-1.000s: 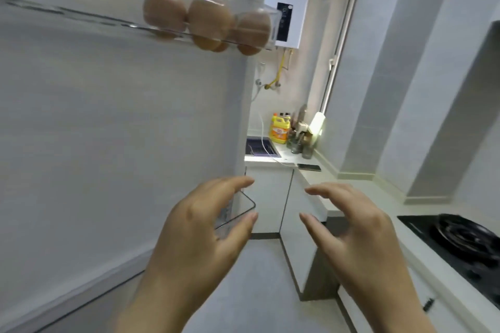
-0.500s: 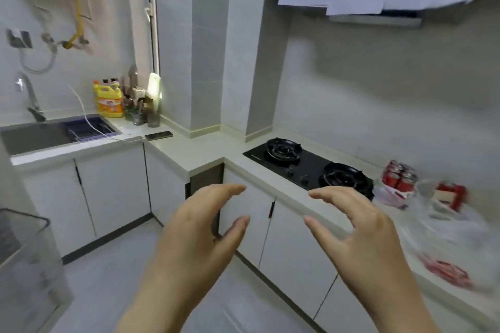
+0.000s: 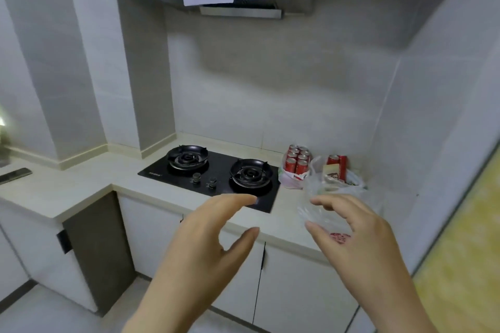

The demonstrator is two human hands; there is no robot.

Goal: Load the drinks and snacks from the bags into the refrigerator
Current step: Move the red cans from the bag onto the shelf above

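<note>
Two bagged lots of red cans (image 3: 296,163) on the worktop (image 3: 81,186).
White bag (image 3: 290,182) sits at 3 o'clock of the hob (image 3: 216,173), clear bag (image 3: 324,189) beyond it. Cans likely rigid, weighty, slick: grip round the body, not the flimsy film. Left hand (image 3: 205,240) and right hand (image 3: 357,232): fingers spread, holding nothing.

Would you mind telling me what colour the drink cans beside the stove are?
The cans are red with silver tops, seen in the head view, the only one.
</note>
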